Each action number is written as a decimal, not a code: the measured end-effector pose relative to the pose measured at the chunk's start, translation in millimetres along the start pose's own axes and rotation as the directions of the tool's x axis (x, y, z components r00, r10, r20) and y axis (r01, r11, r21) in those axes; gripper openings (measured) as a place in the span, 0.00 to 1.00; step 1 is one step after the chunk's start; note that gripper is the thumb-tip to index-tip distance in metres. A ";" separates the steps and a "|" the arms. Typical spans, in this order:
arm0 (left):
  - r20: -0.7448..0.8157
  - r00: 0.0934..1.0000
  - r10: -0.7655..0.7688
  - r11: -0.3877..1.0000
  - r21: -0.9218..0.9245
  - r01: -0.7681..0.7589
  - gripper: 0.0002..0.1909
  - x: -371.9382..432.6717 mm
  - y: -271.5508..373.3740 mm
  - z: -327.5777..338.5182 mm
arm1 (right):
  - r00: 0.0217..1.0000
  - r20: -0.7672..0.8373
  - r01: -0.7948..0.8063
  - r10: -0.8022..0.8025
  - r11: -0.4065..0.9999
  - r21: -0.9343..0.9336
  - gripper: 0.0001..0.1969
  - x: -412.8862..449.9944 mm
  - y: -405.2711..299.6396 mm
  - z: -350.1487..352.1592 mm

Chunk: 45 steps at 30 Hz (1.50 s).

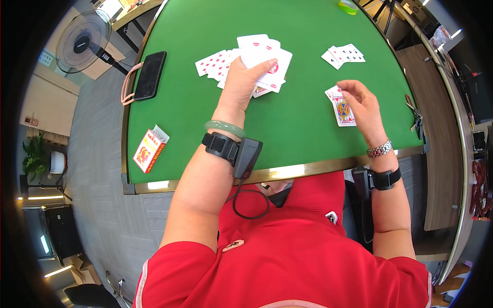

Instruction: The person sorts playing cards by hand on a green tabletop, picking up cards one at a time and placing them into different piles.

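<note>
My left hand grips a loose fan of playing cards, with their red-printed white backs up and my thumb across them. Behind and partly under that hand, face-up diamond cards lie spread on the green table; a face card shows below the fan. At the right, my right hand is over a jack of hearts, which overlaps another heart card. My thumb and index finger are at the upper edge of these cards; whether they pinch one is unclear.
A small group of face-up cards lies farther back on the green felt table. Around the edges are a phone with a strap, a card box, a tape roll and scissors. A fan stands at left.
</note>
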<state>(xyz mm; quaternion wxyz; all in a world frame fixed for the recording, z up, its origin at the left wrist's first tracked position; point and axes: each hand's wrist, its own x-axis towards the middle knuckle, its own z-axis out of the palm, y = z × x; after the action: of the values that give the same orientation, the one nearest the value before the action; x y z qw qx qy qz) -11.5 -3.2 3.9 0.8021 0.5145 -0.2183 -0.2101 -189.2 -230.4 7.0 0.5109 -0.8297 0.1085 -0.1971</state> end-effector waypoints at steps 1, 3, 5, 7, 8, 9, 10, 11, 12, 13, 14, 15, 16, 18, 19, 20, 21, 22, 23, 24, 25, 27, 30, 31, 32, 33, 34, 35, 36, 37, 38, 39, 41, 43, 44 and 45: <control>-0.004 1.000 0.007 1.000 0.009 -0.007 0.19 -0.8 0.6 1.0 | 1.000 0.002 0.008 -0.008 1.000 0.008 0.11 2.2 -8.4 12.0; 0.048 0.999 -0.003 0.998 0.060 0.000 0.20 -6.0 2.9 2.4 | 0.990 0.114 -0.099 0.079 0.977 0.190 0.12 6.3 -30.5 36.5; 0.084 0.996 -0.018 0.998 0.056 0.013 0.21 -6.3 -0.1 3.0 | 0.985 0.111 -0.154 0.133 0.964 0.218 0.14 11.5 -44.9 56.4; 0.147 0.987 -0.062 0.996 0.077 0.051 0.20 -8.4 -0.1 6.8 | 0.960 0.159 -0.266 0.230 0.926 0.267 0.15 20.0 -50.5 69.9; 0.171 0.983 -0.061 0.996 0.069 0.050 0.20 -9.0 0.5 9.7 | 0.963 0.114 -0.265 0.244 0.930 0.255 0.14 23.9 -49.4 75.2; 0.169 0.984 -0.059 0.996 0.070 0.047 0.20 -8.4 -1.1 10.1 | 0.964 0.115 -0.263 0.241 0.930 0.255 0.14 26.7 -45.4 78.0; 0.165 0.986 -0.027 0.998 0.064 0.017 0.19 -7.5 -4.2 10.0 | 0.971 0.065 -0.237 0.228 0.928 0.287 0.13 28.9 -40.9 79.6; 0.163 0.987 0.003 0.998 0.058 -0.013 0.18 -6.1 -5.8 10.0 | 0.976 0.012 -0.210 0.218 0.925 0.318 0.11 29.9 -38.5 79.0; 0.160 0.987 0.004 0.998 0.058 -0.014 0.18 -5.0 -4.2 7.6 | 0.976 0.015 -0.210 0.217 0.925 0.318 0.11 29.8 -38.5 76.8; 0.135 0.990 -0.047 0.998 0.041 0.042 0.17 -2.7 -2.1 4.5 | 0.979 -0.107 -0.130 0.172 0.938 0.323 0.10 28.2 -38.4 71.5; 0.114 0.988 -0.100 0.995 0.021 0.098 0.17 0.2 -0.4 2.4 | 0.965 -0.229 -0.050 0.127 0.947 0.316 0.08 25.9 -37.5 64.0; 0.117 0.988 -0.104 0.995 0.016 0.103 0.17 2.0 -1.4 1.4 | 0.970 -0.239 0.033 0.039 0.956 0.290 0.05 21.3 -33.1 53.0; 0.065 0.995 -0.075 0.996 -0.032 0.078 0.17 1.8 -1.0 -1.1 | 0.952 -0.236 0.200 -0.195 0.980 -0.005 0.05 14.7 -36.9 41.3; -0.027 0.999 -0.043 0.997 -0.068 0.041 0.17 0.6 2.8 -3.7 | 0.899 -0.163 0.348 -0.406 0.890 -0.296 0.08 -1.6 -36.0 20.0; -0.020 0.998 -0.055 0.996 -0.076 0.053 0.17 0.8 2.2 -2.4 | 0.895 -0.055 0.388 -0.444 0.832 -0.396 0.11 -10.7 -30.4 9.5; -0.045 0.998 -0.037 0.997 -0.068 0.034 0.15 0.9 1.3 -1.1 | 0.883 0.059 0.433 -0.465 0.761 -0.483 0.15 -19.4 -25.2 0.6; -0.070 0.997 -0.022 0.998 -0.059 0.017 0.14 0.4 0.0 0.1 | 0.890 0.057 0.419 -0.452 0.764 -0.490 0.15 -29.4 -16.1 -6.5; -0.049 0.999 -0.011 0.999 -0.053 0.009 0.15 0.6 -0.1 0.2 | 0.922 0.130 0.380 -0.365 0.788 -0.484 0.17 -39.5 -4.4 -11.4; -0.042 0.999 -0.023 0.998 -0.058 0.020 0.15 -0.9 0.1 1.7 | 0.940 0.202 0.339 -0.274 0.810 -0.479 0.18 -48.5 3.5 -14.3; -0.058 0.998 -0.021 0.999 -0.031 0.019 0.15 -1.3 1.7 3.3 | 0.948 0.179 0.318 -0.263 0.795 -0.516 0.18 -54.0 6.3 -15.8; -0.075 0.997 -0.018 1.000 -0.002 0.018 0.15 -1.9 2.5 4.0 | 0.950 0.176 0.311 -0.257 0.797 -0.518 0.18 -56.8 6.0 -18.3; -0.069 0.997 -0.025 1.000 0.003 0.025 0.16 -1.3 2.0 2.6 | 0.949 0.197 0.316 -0.248 0.731 -0.605 0.18 -58.3 1.0 -22.3; -0.049 0.999 -0.022 1.000 0.016 0.023 0.16 0.0 0.9 0.6 | 0.952 0.217 0.303 -0.215 0.755 -0.582 0.17 -53.3 5.4 -24.2; -0.055 0.998 -0.027 1.000 0.009 0.027 0.16 -0.9 1.2 1.6 | 0.952 0.216 0.304 -0.217 0.756 -0.580 0.17 -52.9 4.5 -23.4; -0.060 0.998 -0.031 1.000 0.003 0.031 0.16 -1.1 1.7 1.9 | 0.979 0.142 0.195 -0.143 0.854 -0.483 0.14 -52.2 2.3 -22.8; -0.065 0.997 -0.030 1.000 0.005 0.031 0.16 -1.7 2.6 0.9 | 0.995 0.082 0.083 -0.057 0.926 -0.367 0.13 -51.3 0.1 -21.8; -0.041 0.998 -0.047 0.999 -0.011 0.046 0.17 -2.0 3.8 -0.3 | 0.995 0.086 0.086 -0.058 0.927 -0.364 0.13 -49.0 -2.4 -20.0; -0.017 0.998 -0.063 0.998 -0.027 0.062 0.18 -2.5 4.5 -1.7 | 0.999 -0.012 0.039 -0.051 0.878 -0.477 0.16 -45.6 -5.2 -17.1; -0.017 0.998 -0.063 0.998 -0.028 0.062 0.18 -2.3 4.4 -1.4 | 0.992 -0.115 -0.022 -0.055 0.813 -0.581 0.22 -42.8 -7.0 -15.7; -0.024 0.997 -0.068 0.998 -0.020 0.067 0.19 -2.2 4.4 -0.9 | 0.992 -0.115 -0.023 -0.055 0.813 -0.582 0.22 -41.0 -4.3 -13.1; -0.032 0.997 -0.072 0.997 -0.013 0.072 0.19 -2.2 4.4 -0.6 | 0.995 -0.085 -0.025 -0.050 0.705 -0.708 0.26 -39.2 1.1 -9.5; -0.030 0.997 -0.070 0.997 -0.014 0.070 0.19 -1.6 4.4 0.4 | 0.998 -0.056 -0.022 -0.042 0.577 -0.816 0.30 -35.9 3.9 -8.5; -0.030 0.996 -0.082 0.997 -0.002 0.082 0.19 -0.8 3.9 1.7 | 1.000 -0.013 -0.010 -0.001 0.648 -0.761 0.29 -25.2 3.3 -10.7; -0.031 0.996 -0.083 0.997 -0.008 0.083 0.18 -0.1 3.5 1.2 | 0.999 0.036 -0.002 0.038 0.716 -0.698 0.27 -16.3 -0.7 -8.9; -0.031 0.996 -0.086 0.996 -0.014 0.086 0.18 0.1 3.3 0.9 | 0.992 0.079 -0.027 0.101 0.770 -0.637 0.26 -11.8 -5.2 -4.3; -0.034 0.996 -0.080 0.997 -0.014 0.080 0.18 0.0 3.5 1.1 | 0.979 0.129 -0.054 0.156 0.818 -0.572 0.25 -7.8 -8.9 0.0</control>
<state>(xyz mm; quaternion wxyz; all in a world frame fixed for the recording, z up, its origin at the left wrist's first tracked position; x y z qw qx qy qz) -11.8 -2.7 7.5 0.8000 0.5213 -0.1822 -0.2347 -196.4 -223.4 13.2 0.2594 -0.9501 0.1637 -0.0560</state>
